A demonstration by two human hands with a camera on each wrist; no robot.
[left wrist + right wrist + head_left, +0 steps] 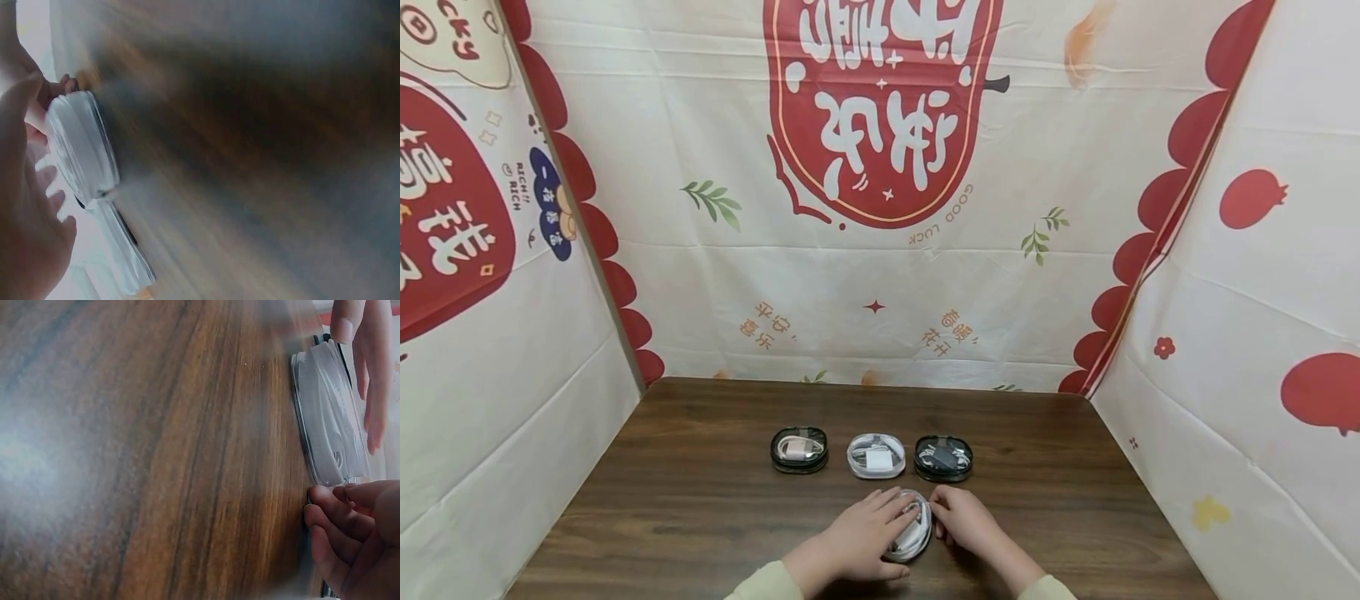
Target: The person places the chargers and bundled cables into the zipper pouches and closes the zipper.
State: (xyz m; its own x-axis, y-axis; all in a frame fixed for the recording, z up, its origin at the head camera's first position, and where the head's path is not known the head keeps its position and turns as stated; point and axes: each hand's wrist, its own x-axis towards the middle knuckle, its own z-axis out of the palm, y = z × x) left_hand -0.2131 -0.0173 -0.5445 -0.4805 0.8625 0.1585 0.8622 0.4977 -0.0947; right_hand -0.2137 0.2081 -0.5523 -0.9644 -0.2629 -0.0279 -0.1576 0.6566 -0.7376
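A clear case with a coiled white cable [917,537] lies on the wooden table between my hands; a dark rim shows at its base in the right wrist view. My left hand [868,533] reaches over its left side, fingers extended and spread. At the case's right edge is my right hand [964,518], fingers curled, thumb and index finger [350,490] pinching the rim. Beyond them stand three similar cases in a row: a black one with a pinkish plug [799,450], a clear one with a white plug [877,457] and a black one with a grey plug [943,458].
The dark wooden table [700,500] runs back to a printed cloth wall [850,275]. More cloth walls rise on the left [550,400] and right [1225,400]. The left wrist view is blurred.
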